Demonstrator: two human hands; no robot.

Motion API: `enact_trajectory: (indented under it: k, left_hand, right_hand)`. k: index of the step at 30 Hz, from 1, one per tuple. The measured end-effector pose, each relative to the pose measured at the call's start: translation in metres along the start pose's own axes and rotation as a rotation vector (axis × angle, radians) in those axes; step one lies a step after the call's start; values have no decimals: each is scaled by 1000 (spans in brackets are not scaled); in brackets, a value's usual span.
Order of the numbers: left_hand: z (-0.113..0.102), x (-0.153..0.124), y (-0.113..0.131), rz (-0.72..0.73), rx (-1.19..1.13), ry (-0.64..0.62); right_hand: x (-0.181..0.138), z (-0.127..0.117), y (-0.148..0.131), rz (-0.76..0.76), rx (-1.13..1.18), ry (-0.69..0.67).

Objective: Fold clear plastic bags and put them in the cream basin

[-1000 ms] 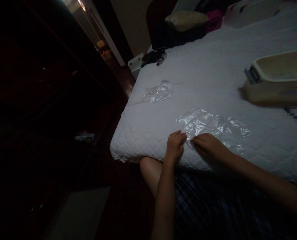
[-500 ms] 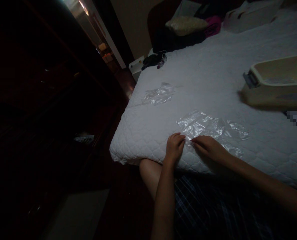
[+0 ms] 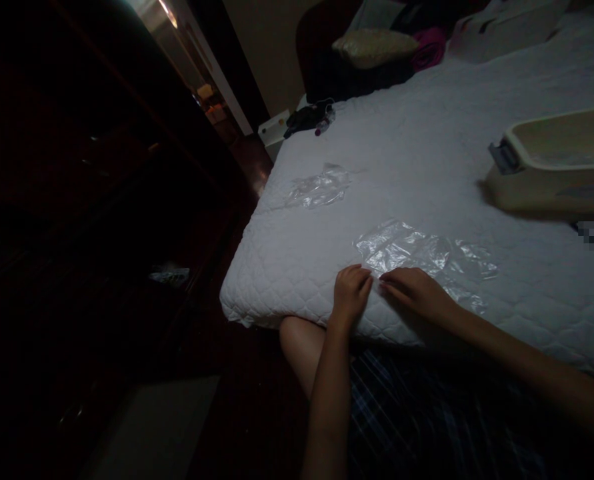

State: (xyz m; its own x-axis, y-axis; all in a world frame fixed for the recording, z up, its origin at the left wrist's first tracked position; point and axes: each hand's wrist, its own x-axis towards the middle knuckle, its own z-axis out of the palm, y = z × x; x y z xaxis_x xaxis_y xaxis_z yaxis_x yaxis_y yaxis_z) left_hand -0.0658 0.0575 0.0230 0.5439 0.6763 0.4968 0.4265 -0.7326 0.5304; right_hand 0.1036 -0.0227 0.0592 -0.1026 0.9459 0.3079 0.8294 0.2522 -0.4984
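A crinkled clear plastic bag (image 3: 417, 250) lies spread on the white quilted bed cover (image 3: 277, 267). At its near left edge my left hand (image 3: 351, 291) pinches the plastic between thumb and fingers. Just to the right, my right hand (image 3: 417, 290) grips the same edge with closed fingertips, a small gap from the left hand. Farther up the bed rests a second clear plastic bag (image 3: 321, 187), touched by neither hand.
An open beige plastic bin (image 3: 551, 187) with a grey latch stands on the bed at right. At the far end are a pale pillow-like bundle (image 3: 377, 48), a magenta cloth (image 3: 429, 48) and a whitish box (image 3: 507, 33). Dark furniture (image 3: 77, 200) fills the left.
My right hand has shifted slightly left and up, closer to my left hand. The left hand keeps its place, and both bags lie as before.
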Motion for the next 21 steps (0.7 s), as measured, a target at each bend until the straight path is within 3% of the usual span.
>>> enact_trajectory:
  k: [13,17,21]
  left_hand:
    - [0,-2,1,47,113,17]
    - [0,-2,8,138,218,58]
    - [4,-1,17,260,299,16]
  right_hand:
    - [26,-10,19,280,171,28]
    - [30,-7,22,336,181,38]
    - [32,-4,26,336,148,96]
